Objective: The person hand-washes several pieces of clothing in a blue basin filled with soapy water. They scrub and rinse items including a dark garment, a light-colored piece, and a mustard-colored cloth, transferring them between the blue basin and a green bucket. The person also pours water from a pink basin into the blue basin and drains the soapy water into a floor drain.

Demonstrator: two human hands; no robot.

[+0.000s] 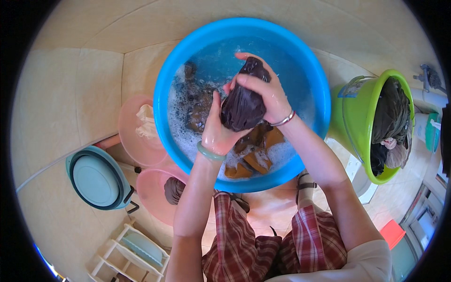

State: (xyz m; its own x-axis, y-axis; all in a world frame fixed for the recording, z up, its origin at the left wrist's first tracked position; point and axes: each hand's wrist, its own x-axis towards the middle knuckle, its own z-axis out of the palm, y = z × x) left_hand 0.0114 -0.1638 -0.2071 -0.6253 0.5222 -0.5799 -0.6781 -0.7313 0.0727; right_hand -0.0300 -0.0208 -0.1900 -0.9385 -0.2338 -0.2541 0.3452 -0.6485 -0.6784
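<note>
At upper centre of the frame, the dark cloth (pixel 244 108) was over the blue basin (pixel 161 108), its long axis leaning up rightward, held between two half-curled hands, left hand (pixel 218 130) lower, right hand (pixel 271 93) upper right

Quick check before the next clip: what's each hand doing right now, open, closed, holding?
Left hand: holding the bunched dark cloth from its lower left side.
Right hand: closed on the same cloth, at its upper right.
</note>
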